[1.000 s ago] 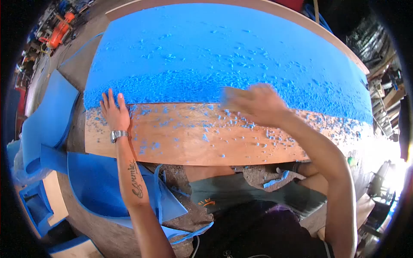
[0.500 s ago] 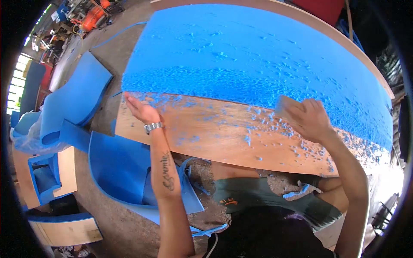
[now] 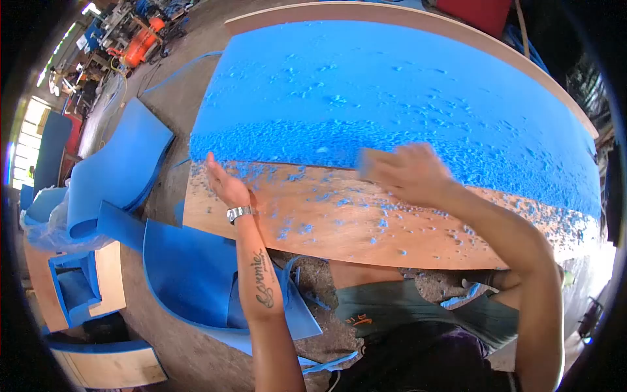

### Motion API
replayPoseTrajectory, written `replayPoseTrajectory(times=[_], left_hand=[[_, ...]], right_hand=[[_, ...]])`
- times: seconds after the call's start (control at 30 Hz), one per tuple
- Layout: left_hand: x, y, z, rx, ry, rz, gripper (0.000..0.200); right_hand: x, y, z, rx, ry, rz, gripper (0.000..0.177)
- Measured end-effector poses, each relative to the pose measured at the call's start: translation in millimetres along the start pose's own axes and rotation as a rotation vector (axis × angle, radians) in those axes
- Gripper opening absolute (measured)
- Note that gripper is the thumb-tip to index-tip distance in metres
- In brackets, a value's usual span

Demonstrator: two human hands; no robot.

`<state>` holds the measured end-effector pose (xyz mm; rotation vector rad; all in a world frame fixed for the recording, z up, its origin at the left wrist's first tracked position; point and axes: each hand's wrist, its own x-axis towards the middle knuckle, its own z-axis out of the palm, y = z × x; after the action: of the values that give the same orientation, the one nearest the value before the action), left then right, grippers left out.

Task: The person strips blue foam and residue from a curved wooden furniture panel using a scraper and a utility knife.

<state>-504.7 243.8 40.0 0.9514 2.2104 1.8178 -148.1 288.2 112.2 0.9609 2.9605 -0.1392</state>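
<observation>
A blue foam sheet (image 3: 366, 59) covers the far part of a curved plywood panel (image 3: 313, 228), with a band of rough, torn foam along its near edge. My right hand (image 3: 421, 176), smeared by motion, grips a tan block (image 3: 376, 163) at that edge. The block looks like a sanding block, though blur hides its surface. At the left end of the same edge rests my left hand (image 3: 228, 188), fingers stretched out and holding nothing. Blue foam crumbs (image 3: 382, 223) lie scattered over the bare plywood and the sheet.
Bent blue foam pieces (image 3: 117, 170) lie on the floor to the left. A curved blue foam-lined shell (image 3: 186, 274) sits near my left forearm. Small plywood-and-foam parts (image 3: 108, 366) are at lower left. An orange tank (image 3: 140, 49) stands at the back left.
My right hand has swept left along the foam edge with the block. Some crumbs on the plywood have shifted. My left hand stays at the left end; the whole view has moved slightly.
</observation>
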Motion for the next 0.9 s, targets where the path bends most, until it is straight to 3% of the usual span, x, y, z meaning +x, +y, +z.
replayPoseTrajectory(times=[0.03,0.13,0.17,0.2,0.23,0.3,0.33,0.37,0.47,0.53,0.6,0.7,0.8,0.9], left_hand=[[-2,4,3,-0.011,0.038,-0.014,0.065],[2,-4,6,-0.116,0.067,0.003,0.067],[9,-15,3,-0.136,0.056,0.002,0.064],[18,-33,-2,-0.161,0.04,0.001,0.06],[15,-42,2,-0.193,0.008,-0.006,0.057],[-11,26,7,-0.323,0.038,-0.237,0.057],[-10,25,8,-0.366,0.021,-0.313,0.057],[10,-26,-2,-0.145,-0.071,-0.094,0.062],[6,-13,1,-0.185,-0.1,-0.161,0.066],[9,-20,1,-0.017,-0.058,-0.072,0.066],[6,-8,5,-0.06,-0.091,-0.127,0.065],[8,-9,4,0.055,-0.113,-0.052,0.065],[30,-47,4,0.199,-0.036,0.004,0.073],[39,-58,4,0.184,-0.153,0.07,0.067]], right_hand=[[-19,8,-6,-0.153,-0.02,0.046,0.035],[6,-10,-14,-0.024,0.182,-0.156,0.041],[38,-27,-12,0.139,0.116,-0.205,0.04],[69,-46,3,0.113,0.228,-0.263,0.039],[102,-67,8,0.219,0.155,-0.214,0.038],[152,-85,28,0.237,0.118,-0.146,0.034],[148,-80,26,0.133,0.121,-0.133,0.033],[126,-69,24,0.038,0.106,-0.115,0.032],[17,6,17,0.101,0.028,-0.001,0.037],[-72,51,-7,0.197,-0.158,0.302,0.041],[-184,99,11,-0.056,-0.101,0.366,0.048],[-317,128,4,-0.264,-0.254,0.75,0.045],[-368,136,7,-0.351,0.017,0.943,0.044],[-315,126,12,-0.168,0.275,0.804,0.043]])
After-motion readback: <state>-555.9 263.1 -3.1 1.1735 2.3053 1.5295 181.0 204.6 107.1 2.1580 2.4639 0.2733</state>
